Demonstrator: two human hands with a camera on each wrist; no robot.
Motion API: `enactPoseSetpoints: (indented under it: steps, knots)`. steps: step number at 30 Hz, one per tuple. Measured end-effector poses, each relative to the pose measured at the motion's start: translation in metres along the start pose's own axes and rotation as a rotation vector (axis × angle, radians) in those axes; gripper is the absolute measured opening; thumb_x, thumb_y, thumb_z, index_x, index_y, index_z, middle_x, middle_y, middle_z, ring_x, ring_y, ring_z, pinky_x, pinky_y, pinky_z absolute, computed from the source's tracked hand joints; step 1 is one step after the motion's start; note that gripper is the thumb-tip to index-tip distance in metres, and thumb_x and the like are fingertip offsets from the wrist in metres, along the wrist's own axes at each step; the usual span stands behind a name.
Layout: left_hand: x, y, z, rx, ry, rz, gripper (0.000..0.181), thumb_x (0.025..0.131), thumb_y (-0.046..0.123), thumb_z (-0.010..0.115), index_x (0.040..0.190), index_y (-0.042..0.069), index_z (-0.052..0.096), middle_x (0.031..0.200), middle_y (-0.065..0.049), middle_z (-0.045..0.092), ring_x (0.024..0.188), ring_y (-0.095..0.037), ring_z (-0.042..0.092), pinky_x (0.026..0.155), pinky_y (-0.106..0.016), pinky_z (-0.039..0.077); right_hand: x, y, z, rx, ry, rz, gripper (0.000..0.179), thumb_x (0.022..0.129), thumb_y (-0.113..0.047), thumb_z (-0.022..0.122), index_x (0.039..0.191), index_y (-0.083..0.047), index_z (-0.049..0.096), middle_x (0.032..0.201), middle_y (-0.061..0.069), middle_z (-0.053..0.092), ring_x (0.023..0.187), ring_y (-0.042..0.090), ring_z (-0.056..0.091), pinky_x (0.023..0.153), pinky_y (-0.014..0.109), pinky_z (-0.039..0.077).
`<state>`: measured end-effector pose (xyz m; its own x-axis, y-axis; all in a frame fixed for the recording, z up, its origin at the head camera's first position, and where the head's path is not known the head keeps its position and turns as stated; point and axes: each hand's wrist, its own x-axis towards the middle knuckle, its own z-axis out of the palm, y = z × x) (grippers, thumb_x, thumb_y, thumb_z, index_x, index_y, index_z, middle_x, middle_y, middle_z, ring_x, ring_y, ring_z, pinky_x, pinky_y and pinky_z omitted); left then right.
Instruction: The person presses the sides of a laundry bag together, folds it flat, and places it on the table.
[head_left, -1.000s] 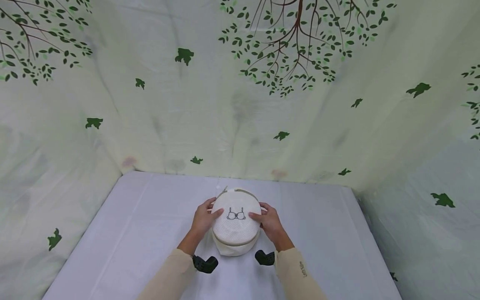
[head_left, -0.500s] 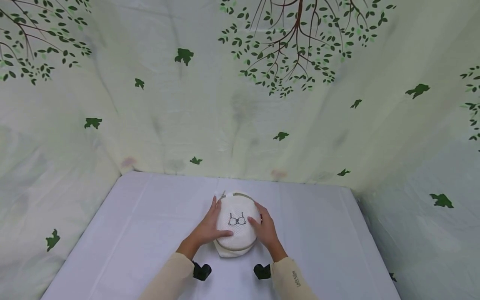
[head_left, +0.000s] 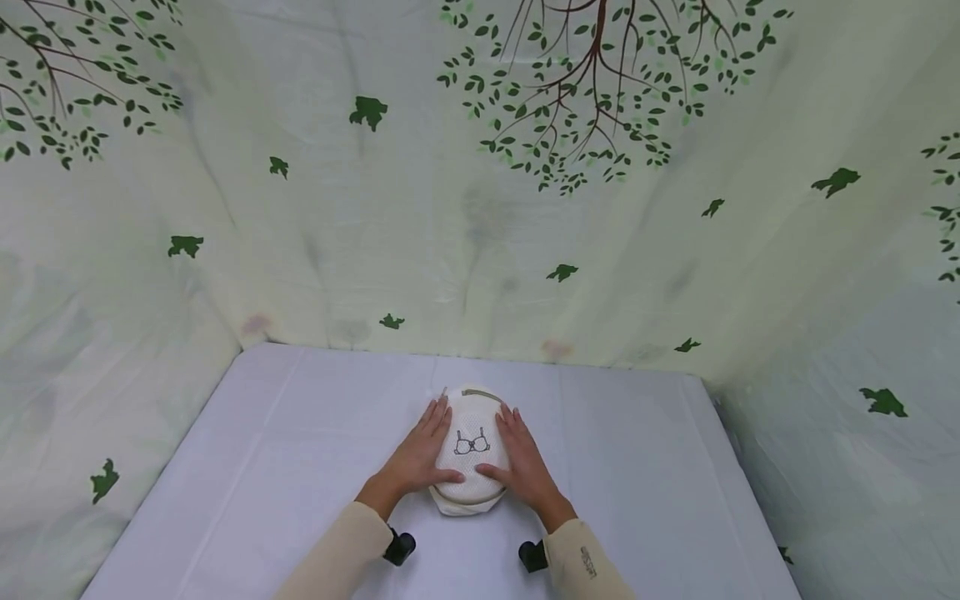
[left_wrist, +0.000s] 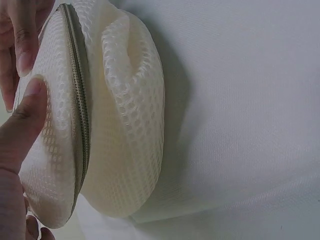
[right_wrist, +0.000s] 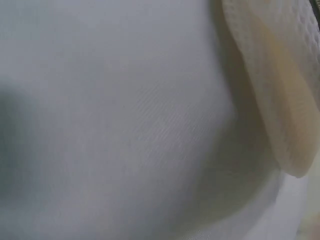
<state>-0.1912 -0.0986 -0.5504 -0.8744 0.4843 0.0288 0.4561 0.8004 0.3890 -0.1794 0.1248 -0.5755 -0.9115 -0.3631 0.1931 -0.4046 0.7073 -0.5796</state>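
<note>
A round cream mesh bra wash bag (head_left: 471, 425) with a black bra drawing on its lid stands on the table. My left hand (head_left: 414, 457) rests along the bag's left side, fingers straight and thumb on the lid. On the right side, my right hand (head_left: 527, 460) lies the same way, its thumb pointing at the other. In the left wrist view a zipper (left_wrist: 80, 100) runs round the lid's edge, with sagging mesh below it. Only a lower part of the mesh bag (right_wrist: 280, 90) shows in the right wrist view, where the right hand is out of sight.
A white cloth covers the table (head_left: 315, 467). Pale curtains (head_left: 480, 275) printed with branches and leaves stand behind it and at both sides. Black wrist devices (head_left: 400, 547) hang below the cream sleeves (head_left: 337, 546).
Both hands have moved from gripping the bag's rim to lying flatter over its lid and sides, fingers straightened. The lid looks narrower, and the thumbs have come closer together.
</note>
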Motion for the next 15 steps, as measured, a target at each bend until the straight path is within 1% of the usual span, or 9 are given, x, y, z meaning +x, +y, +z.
enactPoseSetpoints:
  steps: [2, 5, 8, 10, 13, 15]
  knots:
    - [0.001, 0.001, 0.0, 0.025, -0.013, 0.003, 0.11, 0.074, 0.051, 0.078, 0.147, -0.011, 0.023, 0.158, -0.024, 0.013, 0.146, -0.038, 0.009, 0.115, -0.045, 0.021, 0.001, 0.002, 0.0, -0.052, -0.041, -0.014, 0.095, 0.081, -0.046, 0.073, 0.148, 0.005, 0.029, 0.158, 0.015, 0.02, 0.146, 0.034, 0.014, 0.115, 0.049, 0.02]
    - [0.001, 0.001, 0.002, 0.032, -0.025, 0.011, 0.107, 0.075, 0.05, 0.077, 0.147, -0.011, 0.025, 0.157, -0.024, 0.016, 0.146, -0.038, 0.01, 0.115, -0.047, 0.021, 0.001, 0.006, 0.003, -0.081, -0.094, -0.029, 0.097, 0.08, -0.049, 0.073, 0.148, 0.003, 0.029, 0.159, 0.013, 0.02, 0.146, 0.03, 0.015, 0.115, 0.047, 0.021]
    - [0.0, 0.001, 0.005, 0.023, -0.048, 0.012, 0.105, 0.077, 0.048, 0.076, 0.146, -0.011, 0.025, 0.157, -0.024, 0.017, 0.146, -0.038, 0.01, 0.115, -0.047, 0.021, -0.002, 0.01, 0.007, -0.073, -0.141, -0.014, 0.097, 0.081, -0.053, 0.07, 0.15, 0.001, 0.027, 0.159, 0.012, 0.019, 0.146, 0.028, 0.017, 0.114, 0.045, 0.023]
    - [0.0, 0.001, 0.007, 0.034, -0.069, 0.012, 0.102, 0.079, 0.048, 0.074, 0.146, -0.012, 0.025, 0.157, -0.025, 0.017, 0.146, -0.038, 0.011, 0.115, -0.047, 0.021, -0.003, 0.013, 0.01, -0.075, -0.168, 0.01, 0.097, 0.082, -0.055, 0.067, 0.15, 0.001, 0.026, 0.16, 0.012, 0.019, 0.146, 0.028, 0.017, 0.114, 0.043, 0.025]
    - [0.0, 0.002, 0.011, 0.062, -0.097, -0.007, 0.101, 0.08, 0.05, 0.071, 0.146, -0.011, 0.026, 0.157, -0.024, 0.017, 0.145, -0.038, 0.013, 0.116, -0.044, 0.02, -0.005, 0.015, 0.013, -0.101, -0.201, 0.035, 0.097, 0.084, -0.057, 0.063, 0.151, 0.0, 0.023, 0.16, 0.011, 0.017, 0.146, 0.027, 0.016, 0.114, 0.042, 0.025]
    - [0.0, 0.003, 0.013, 0.076, -0.106, -0.024, 0.1, 0.08, 0.051, 0.071, 0.146, -0.011, 0.026, 0.156, -0.025, 0.018, 0.145, -0.038, 0.014, 0.116, -0.044, 0.02, -0.004, 0.016, 0.015, -0.114, -0.21, 0.041, 0.096, 0.085, -0.056, 0.062, 0.151, 0.0, 0.023, 0.16, 0.011, 0.017, 0.146, 0.027, 0.016, 0.114, 0.041, 0.024]
